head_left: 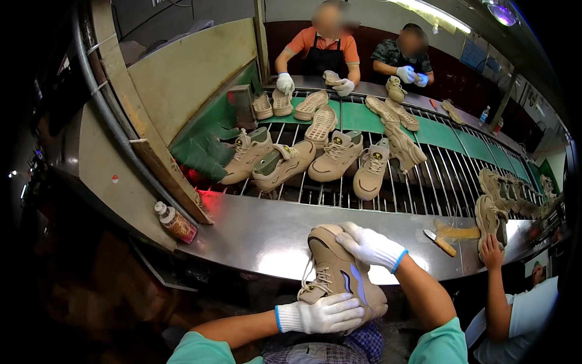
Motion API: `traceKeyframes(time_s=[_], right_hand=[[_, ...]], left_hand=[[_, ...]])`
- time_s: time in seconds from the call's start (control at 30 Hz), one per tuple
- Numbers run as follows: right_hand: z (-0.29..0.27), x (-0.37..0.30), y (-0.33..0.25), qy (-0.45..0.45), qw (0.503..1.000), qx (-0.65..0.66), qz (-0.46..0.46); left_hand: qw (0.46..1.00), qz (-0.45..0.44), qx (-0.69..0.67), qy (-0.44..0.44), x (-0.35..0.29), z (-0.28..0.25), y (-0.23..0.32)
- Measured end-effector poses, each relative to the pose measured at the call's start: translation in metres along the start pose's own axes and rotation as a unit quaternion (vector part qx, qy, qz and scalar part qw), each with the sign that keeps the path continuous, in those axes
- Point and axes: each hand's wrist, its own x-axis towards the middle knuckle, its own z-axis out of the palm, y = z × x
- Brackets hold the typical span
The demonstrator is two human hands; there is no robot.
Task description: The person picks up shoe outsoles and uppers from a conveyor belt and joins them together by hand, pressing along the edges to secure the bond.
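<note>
A beige lace-up sneaker (336, 267) is tilted on its side, toe up, in front of the metal bench edge. My left hand (321, 313), in a white knit glove with a blue cuff, presses along the shoe's side near the heel, fingers together. Around the toe end and sole edge is my right hand (371, 246), gloved alike and closed on the shoe. White laces hang on its left side, and bluish light falls across its side panel. The far side of the sole is hidden.
Beyond the steel bench (242, 224) runs a rod conveyor carrying several sneakers (336, 156) and loose soles (321, 124). A wooden-handled knife (441, 244) lies at right; a bottle (176, 222) stands by the left post. Two gloved co-workers face me; another person's hand (491, 252) holds a shoe at right.
</note>
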Motion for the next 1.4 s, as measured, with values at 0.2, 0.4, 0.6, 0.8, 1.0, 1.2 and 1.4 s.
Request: traceKeyframes(time_s=[0.2, 0.4, 0.6, 0.8, 1.0, 1.2, 1.4], right_hand=[[0.05, -0.083, 0.056, 0.0, 0.97, 0.243, 0.011], [0.134, -0.143, 0.087, 0.061, 0.818, 0.569, 0.065], [0.168, -0.138, 0.111, -0.036, 0.46, 0.887, -0.014], [0.093, -0.143, 0.08, 0.153, 0.598, 0.784, 0.065], [-0.038, -0.086, 0.14, 0.216, 0.626, 0.749, 0.025], [-0.074, -0.036, 0.217, 0.553, 0.799, -0.078, 0.221], [-0.048, 0.03, 0.137, 0.503, 0.826, -0.21, -0.142]], left_hand=[[0.999, 0.009, 0.002, 0.042, 0.001, -0.001, -0.002], [0.997, 0.073, -0.022, 0.007, 0.0, -0.022, -0.014], [0.998, -0.04, -0.028, -0.03, 0.067, -0.093, -0.027], [0.984, -0.157, 0.06, 0.055, 0.044, -0.099, -0.041], [0.907, -0.412, 0.054, 0.062, -0.054, -0.084, -0.079], [0.855, -0.504, 0.084, 0.091, -0.086, -0.087, -0.111], [0.876, -0.467, 0.1, 0.064, -0.079, -0.084, -0.128]])
